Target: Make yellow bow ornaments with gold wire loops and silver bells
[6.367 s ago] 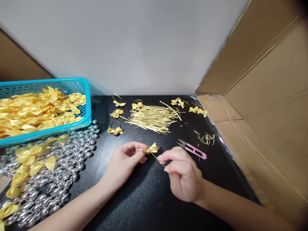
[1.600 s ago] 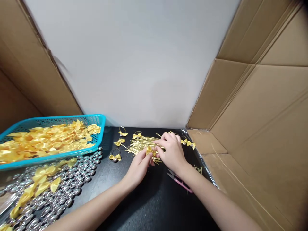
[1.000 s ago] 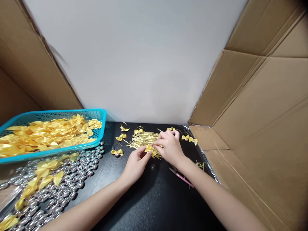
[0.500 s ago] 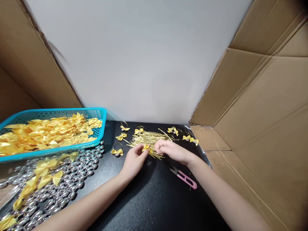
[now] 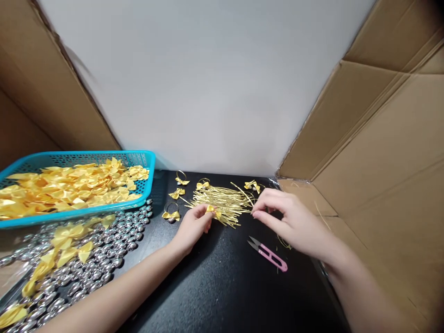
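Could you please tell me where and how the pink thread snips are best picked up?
Probably by the pink handle, coming from the near right: the snips lie flat, their handle end toward that side and pointed blades facing far left.

Bare forearms (image 5: pixel 138 277) rise from lower left and right; left hand (image 5: pixel 193 227) pinches, lower center; right hand (image 5: pixel 289 222), right of center, curls, thumb near forefinger.

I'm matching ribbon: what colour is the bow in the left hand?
The bow in the left hand is yellow, shown in the head view.
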A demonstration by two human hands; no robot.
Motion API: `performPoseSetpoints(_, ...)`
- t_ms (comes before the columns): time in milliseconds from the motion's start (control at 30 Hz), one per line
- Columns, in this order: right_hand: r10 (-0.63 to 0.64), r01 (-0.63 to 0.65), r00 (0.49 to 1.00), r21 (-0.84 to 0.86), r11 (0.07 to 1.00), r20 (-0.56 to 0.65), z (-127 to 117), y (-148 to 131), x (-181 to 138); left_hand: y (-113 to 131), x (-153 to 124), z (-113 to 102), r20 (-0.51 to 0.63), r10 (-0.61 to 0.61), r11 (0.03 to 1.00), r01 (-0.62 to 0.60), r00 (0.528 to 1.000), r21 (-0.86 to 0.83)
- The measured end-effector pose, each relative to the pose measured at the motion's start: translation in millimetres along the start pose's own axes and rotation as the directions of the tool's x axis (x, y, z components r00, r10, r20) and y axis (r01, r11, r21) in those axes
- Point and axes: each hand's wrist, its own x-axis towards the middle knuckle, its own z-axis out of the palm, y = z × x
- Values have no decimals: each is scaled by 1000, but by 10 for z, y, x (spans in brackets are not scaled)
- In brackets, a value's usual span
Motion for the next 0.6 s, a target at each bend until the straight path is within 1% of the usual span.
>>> performPoseSetpoints(67,-41,36,997,-66,997,-65,-15,1,-63,-15,13,4,47,-76,996,78,996,-49)
performPoseSetpoints(133,-52,48,996,-53,997,-75,-15,15,-113,-25,20,7,94,-134,985,143,987,-96)
performPoseSetpoints(200,-24,25,1000,56,998,-13,7,33,-154,-13,12,11,127,-156,976,172,980,-131)
performPoseSetpoints(233,4,-7,1000,125,992,24,34,42,-173,5,1,12,137,-153,975,172,979,-143)
performPoseSetpoints(300,92,-109,993,270,957,75,141,58,-204,70,-36,16,145,-124,977,146,982,-154)
performPoseSetpoints(333,148,-171,985,346,923,93,225,64,-214,113,-60,18,145,-101,981,123,984,-153)
performPoseSetpoints(367,205,-236,972,440,867,116,329,67,-221,160,-86,20,143,-72,984,93,987,-149)
performPoseSetpoints(400,235,-319,947,525,790,221,449,68,-222,210,-113,23,139,-44,988,64,989,-142)
performPoseSetpoints(433,247,-398,915,602,692,321,580,65,-217,258,-141,26,138,-17,991,36,990,-131)
performPoseSetpoints(467,259,-449,892,665,597,370,712,57,-205,305,-168,29,137,13,993,4,990,-120)
performPoseSetpoints(500,278,-470,883,718,514,379,837,45,-188,348,-193,32,139,66,994,-53,988,-95)
performPoseSetpoints(533,325,-452,886,774,444,332,948,28,-166,387,-218,34,142,131,990,-124,981,-60)
performPoseSetpoints(600,411,-363,887,869,337,211,1107,-21,-115,460,-265,37,149,247,968,-251,958,8)
